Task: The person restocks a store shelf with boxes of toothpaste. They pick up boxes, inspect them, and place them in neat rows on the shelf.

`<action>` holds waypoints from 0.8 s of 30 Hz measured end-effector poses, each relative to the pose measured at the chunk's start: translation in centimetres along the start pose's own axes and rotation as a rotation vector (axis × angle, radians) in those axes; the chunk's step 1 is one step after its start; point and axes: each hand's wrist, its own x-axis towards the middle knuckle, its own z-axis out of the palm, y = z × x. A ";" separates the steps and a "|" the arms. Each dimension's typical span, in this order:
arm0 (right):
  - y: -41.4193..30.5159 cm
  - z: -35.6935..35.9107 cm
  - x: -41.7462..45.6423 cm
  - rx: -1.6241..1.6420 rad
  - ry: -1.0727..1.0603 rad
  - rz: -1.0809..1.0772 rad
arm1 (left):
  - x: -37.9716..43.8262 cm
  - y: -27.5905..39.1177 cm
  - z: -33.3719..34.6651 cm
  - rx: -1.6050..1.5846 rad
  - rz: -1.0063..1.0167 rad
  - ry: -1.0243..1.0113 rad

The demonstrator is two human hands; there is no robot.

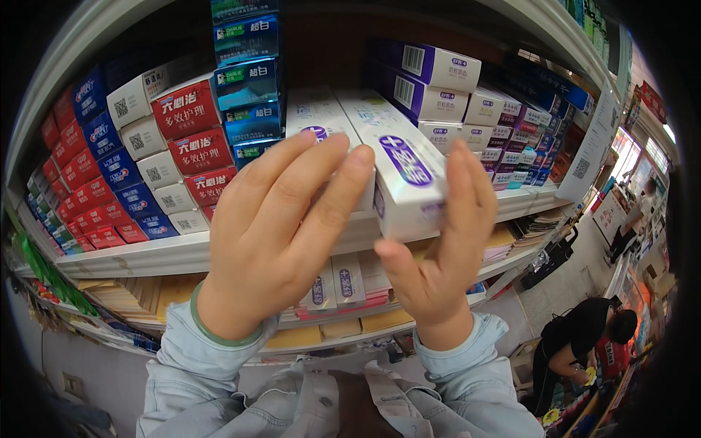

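Two long white toothpaste boxes with purple logos lie side by side, pointing into a white shelf. My right hand point(438, 263) holds the front end of the right-hand box point(400, 148), fingers along its right side and thumb under its near end. This box juts past the shelf's front edge and looks slightly blurred. My left hand point(268, 241), with a green bangle at the wrist, is over the left-hand box point(315, 109) and hides much of its front. Its thumb is out of sight, so its grip on that box is unclear.
Blue Darlie boxes point(246, 82) are stacked left of the white pair, beside red-and-white boxes point(191, 109). Purple-and-white boxes point(438, 104) rise on the right. Below, a lower shelf carries more white boxes point(348, 279) and paper goods point(123, 298). A person in black point(575, 345) bends at right.
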 end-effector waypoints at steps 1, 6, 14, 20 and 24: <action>0.2 0.5 0.3 -0.013 -0.028 0.007 | -0.3 0.1 0.2 0.052 -0.018 0.011; 0.6 2.7 0.3 -0.152 -0.096 0.078 | -2.9 0.6 0.8 0.177 0.067 -0.025; 1.6 4.1 -0.9 -0.129 -0.054 0.064 | -4.2 0.4 2.5 0.255 -0.042 -0.213; 2.0 3.9 -1.7 -0.164 -0.089 0.093 | -4.3 0.8 2.3 0.173 -0.073 -0.360; 1.9 4.2 -1.6 -0.258 -0.097 0.106 | -4.5 1.4 2.8 0.121 -0.122 -0.318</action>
